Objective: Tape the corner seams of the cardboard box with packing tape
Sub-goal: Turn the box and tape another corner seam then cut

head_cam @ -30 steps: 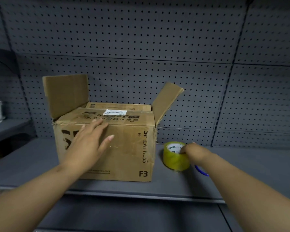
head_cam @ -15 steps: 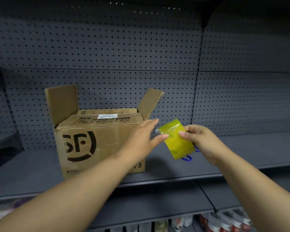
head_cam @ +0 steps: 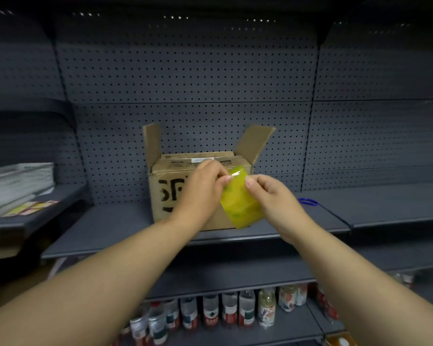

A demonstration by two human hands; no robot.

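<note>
Left hand [head_cam: 200, 188] covers the middle of the box [head_cam: 165, 193] front, so the black print there is cut off after the first letters. Box contents hidden: two top flaps folded shut with a white label on them, two side flaps standing up. Box sits on the grey shelf [head_cam: 115, 226], against the pegboard back wall [head_cam: 185, 83]. Tape roll [head_cam: 240, 203] is yellowish, see-through, held up in front of the box's right front corner, off the shelf. Right hand [head_cam: 273, 196] grips the roll from the right side; left thumb and finger pinch at its top edge. Loose tape end too blurred to make out. Blue scissor handles [head_cam: 308, 201] lie on the shelf to the right, blades not visible. Lower shelf holds a row of bottles [head_cam: 230, 310], labels unreadable. Stacked papers [head_cam: 18, 181] at far left, cropped.
</note>
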